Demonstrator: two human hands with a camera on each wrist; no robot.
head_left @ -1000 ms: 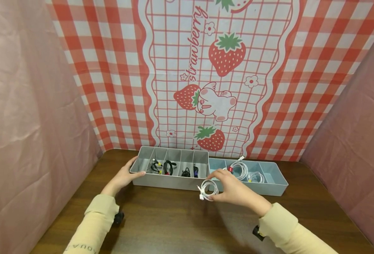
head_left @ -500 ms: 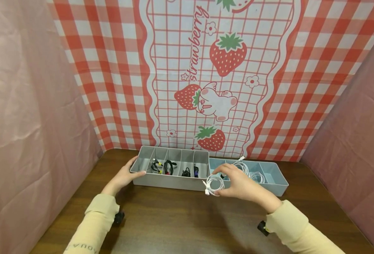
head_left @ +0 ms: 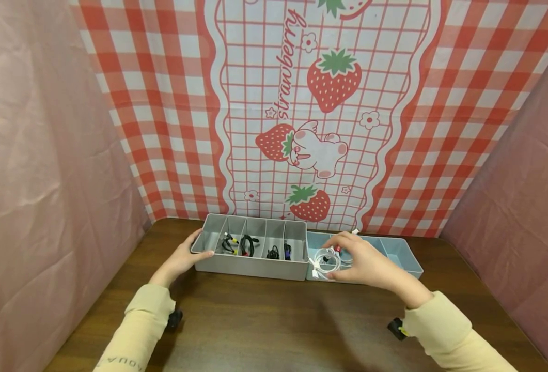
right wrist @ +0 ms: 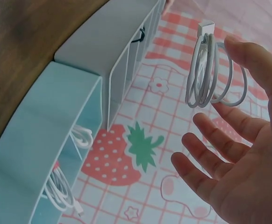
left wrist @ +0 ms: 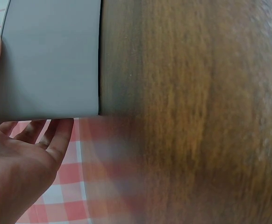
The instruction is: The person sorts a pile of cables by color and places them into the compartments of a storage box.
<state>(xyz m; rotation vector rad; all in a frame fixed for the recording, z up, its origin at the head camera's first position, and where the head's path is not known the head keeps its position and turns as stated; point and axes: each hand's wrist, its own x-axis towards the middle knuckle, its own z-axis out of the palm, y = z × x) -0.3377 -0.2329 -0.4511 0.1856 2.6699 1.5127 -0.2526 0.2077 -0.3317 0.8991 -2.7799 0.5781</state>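
My right hand (head_left: 369, 263) pinches a coiled white charging cable (head_left: 314, 265) between thumb and index finger, over the left part of the light blue divided organizer (head_left: 400, 252). In the right wrist view the coil (right wrist: 204, 84) hangs from those fingertips with its white plug upward, the other fingers spread. At the left end of the grey divided organizer (head_left: 255, 267), my left hand (head_left: 181, 261) holds the box, thumb along the rim. The left wrist view shows its fingers (left wrist: 59, 140) against the outer end wall.
Several black cables (head_left: 247, 246) lie in the grey organizer's compartments. More white cables (right wrist: 59, 186) sit in the blue one, partly hidden by my right hand in the head view. Both boxes stand end to end on a brown wooden table (head_left: 264, 320), before a strawberry-print cloth (head_left: 334, 80).
My right hand has moved right and slightly up with the white cable, from in front of the boxes' junction to over the blue organizer. The left hand has stayed put.
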